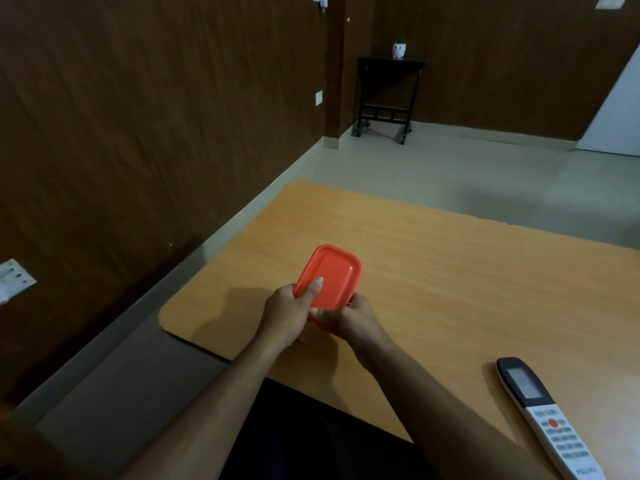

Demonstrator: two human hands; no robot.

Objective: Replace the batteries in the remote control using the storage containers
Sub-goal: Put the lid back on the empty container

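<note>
A small storage container with an orange-red lid [333, 276] is held just above the wooden table [450, 271], near its left front part. My left hand [287, 311] grips its near left side, thumb lying on top of the lid. My right hand [353, 318] grips the near right corner, fingers curled under the lid's edge. The container's body is mostly hidden by both hands. A white remote control [547, 417] with a dark screen lies face up at the right front of the table, apart from both hands.
The table's rounded left corner [166, 320] is close to a brown wall. A black side table [386, 95] with a small white pot stands far back on the floor. My dark-clothed lap shows below the table's front edge.
</note>
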